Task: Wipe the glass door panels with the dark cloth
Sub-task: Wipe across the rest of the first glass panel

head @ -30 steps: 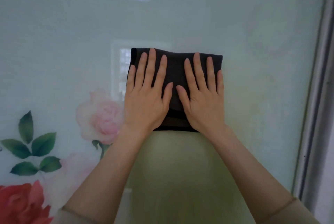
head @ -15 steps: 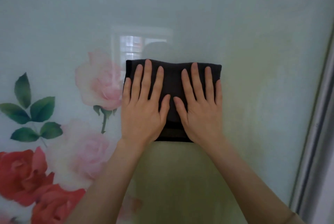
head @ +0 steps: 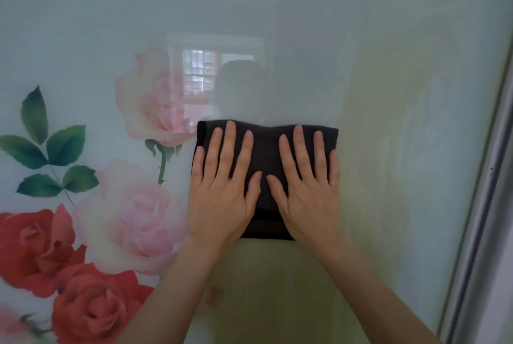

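Head view shows left hand [head: 219, 193] and right hand [head: 308, 193] spread flat, pressing the dark cloth [head: 266, 149] on the glass door panel [head: 388, 93] mid-wipe; next probably needs steady pressure toward unwiped glass beyond the fingertips.

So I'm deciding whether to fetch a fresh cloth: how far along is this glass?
Done: unclear; no clean-versus-dirty edge shows on the glass door panel. In hand: left hand and right hand press the dark cloth flat, beside the pink rose. Left: probably the area toward the frame; other panels are out of view.
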